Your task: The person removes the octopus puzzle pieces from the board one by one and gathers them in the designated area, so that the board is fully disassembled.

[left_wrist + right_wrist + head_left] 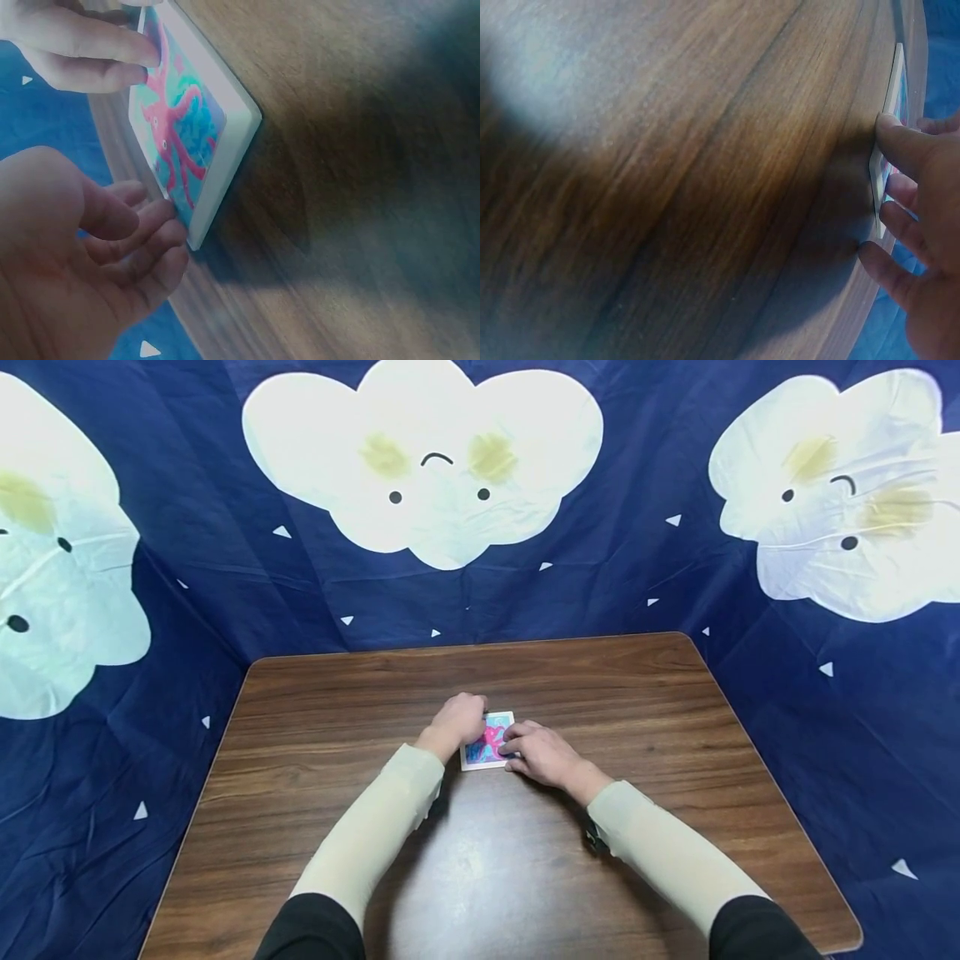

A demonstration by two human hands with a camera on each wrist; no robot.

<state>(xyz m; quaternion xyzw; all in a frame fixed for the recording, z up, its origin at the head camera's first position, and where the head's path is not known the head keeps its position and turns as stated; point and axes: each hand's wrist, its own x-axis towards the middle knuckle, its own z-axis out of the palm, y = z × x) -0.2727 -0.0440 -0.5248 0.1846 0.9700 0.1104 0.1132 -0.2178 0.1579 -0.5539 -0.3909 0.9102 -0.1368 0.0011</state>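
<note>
A small square board (491, 740) with a white border lies flat on the table, its picture a pink octopus on blue. My left hand (456, 722) is at its left side; in the left wrist view, the loosely bent fingers (154, 244) meet the board's edge and the thumb stays off it. From the right, my right hand (547, 755) reaches over the board, fingertips resting on the picture. In the right wrist view, the right thumb (900, 139) touches the near edge of the board (895, 79), while another finger lies beyond its corner.
The brown wood-grain table (337, 710) has rounded corners. Dark blue cloth (637, 585) with white clouds and small triangles surrounds its back and sides. Light sleeves (375, 835) cover both forearms.
</note>
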